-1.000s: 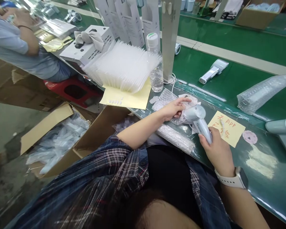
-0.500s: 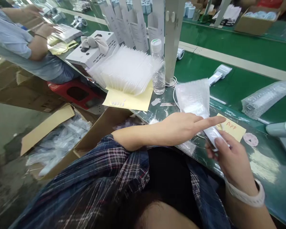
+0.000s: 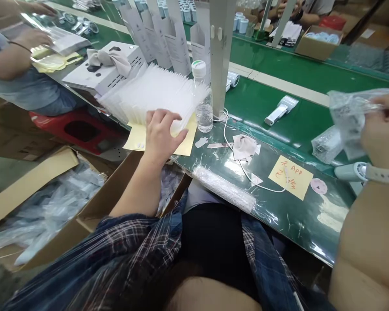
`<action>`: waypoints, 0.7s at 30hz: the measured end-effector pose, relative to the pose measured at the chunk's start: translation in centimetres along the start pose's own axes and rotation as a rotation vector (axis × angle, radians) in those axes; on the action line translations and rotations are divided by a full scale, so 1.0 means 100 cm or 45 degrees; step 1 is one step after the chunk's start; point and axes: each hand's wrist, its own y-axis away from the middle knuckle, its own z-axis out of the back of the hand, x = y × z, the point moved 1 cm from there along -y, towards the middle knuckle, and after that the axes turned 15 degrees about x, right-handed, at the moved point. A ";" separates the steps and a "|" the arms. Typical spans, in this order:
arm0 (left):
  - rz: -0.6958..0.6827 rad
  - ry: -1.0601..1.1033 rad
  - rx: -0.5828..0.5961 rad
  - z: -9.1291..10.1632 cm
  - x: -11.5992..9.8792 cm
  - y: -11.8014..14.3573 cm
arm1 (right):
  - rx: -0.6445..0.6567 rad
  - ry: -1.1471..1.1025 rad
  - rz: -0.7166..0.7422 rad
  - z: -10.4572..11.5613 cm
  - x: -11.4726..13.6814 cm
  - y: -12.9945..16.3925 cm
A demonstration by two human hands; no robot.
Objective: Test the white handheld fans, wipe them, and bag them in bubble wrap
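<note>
My left hand (image 3: 162, 136) is at the front edge of a stack of thin white bags (image 3: 162, 93), fingers apart and slightly curled; whether they touch the bags I cannot tell. The stack rests on a yellow sheet (image 3: 186, 144), beside a clear water bottle (image 3: 203, 108) with a white cap. At the far right, my right hand (image 3: 381, 125) grips a clear bubble-wrap bag (image 3: 346, 108) over the green belt; its contents are hard to make out. Just below it lies another wrapped item (image 3: 326, 144), partly overlapped by the held bag.
A yellow note (image 3: 291, 177) and a white cable (image 3: 246, 172) lie on the bench, with a bubble-wrap roll (image 3: 225, 188) along its front edge. A silver-grey device (image 3: 282, 110) is on the belt. A post (image 3: 221, 56) rises behind the bottle. Left stands a carton of plastic bags (image 3: 65, 203); a co-worker sits beyond.
My right hand has moved from mid-bench to the far right with the bagged item. My left hand has left it and swung left to the white stack. The view has shifted slightly right.
</note>
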 end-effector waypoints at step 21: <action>0.435 0.047 -0.073 0.049 0.040 0.011 | 0.471 0.017 -0.806 -0.063 -0.129 0.128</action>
